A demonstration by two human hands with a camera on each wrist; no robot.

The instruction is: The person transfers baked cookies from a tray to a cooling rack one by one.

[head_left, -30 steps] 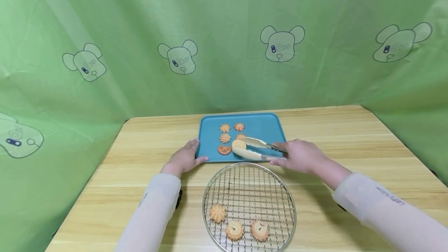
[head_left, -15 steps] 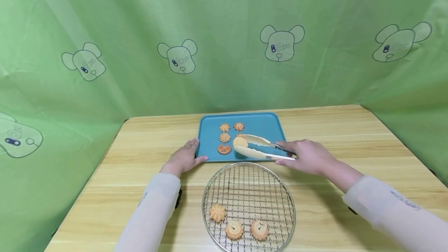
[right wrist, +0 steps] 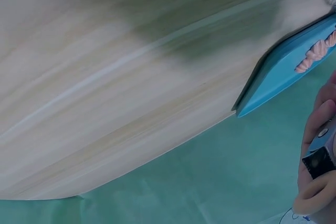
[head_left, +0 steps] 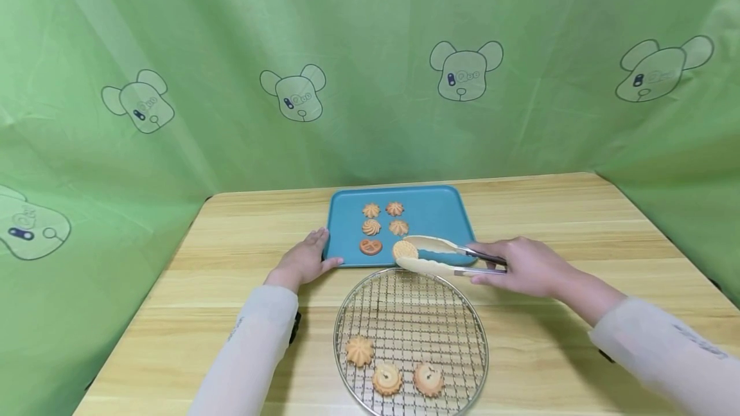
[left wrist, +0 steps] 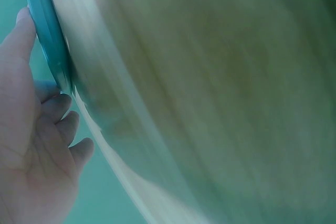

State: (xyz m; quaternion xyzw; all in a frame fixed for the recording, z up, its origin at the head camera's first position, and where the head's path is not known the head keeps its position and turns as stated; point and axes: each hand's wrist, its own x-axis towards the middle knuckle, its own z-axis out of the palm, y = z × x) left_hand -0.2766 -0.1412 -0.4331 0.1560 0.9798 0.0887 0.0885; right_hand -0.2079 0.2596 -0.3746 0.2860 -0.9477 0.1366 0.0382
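Note:
My right hand (head_left: 523,267) grips metal tongs (head_left: 430,266) with long cream tips. Between those tips sits a round, pale, dotted cookie (head_left: 405,250), just above the front rim of the blue tray (head_left: 436,207). At the tray's front left corner my left hand (head_left: 300,260) lies against the edge, thumb along the front. The left wrist view shows its thumb on the rim and the other fingers loosely bent. A pretzel-shaped cookie (head_left: 370,247), a swirl cookie (head_left: 371,227) and several flower-shaped cookies (head_left: 398,226) lie on the tray. Only part of the right hand (right wrist: 317,114) appears in its wrist view.
In front of the tray is a round wire rack (head_left: 413,320), holding a flower-shaped cookie (head_left: 360,351) and two scalloped cookies (head_left: 387,379) with pale centres. The wooden table (head_left: 549,223) carries everything. A green curtain (head_left: 370,146) hangs behind it.
My right hand has moved right and slightly toward me, bringing the tongs and round cookie toward the tray's front rim. The flower-shaped cookie behind them is now uncovered. My left hand has stayed put.

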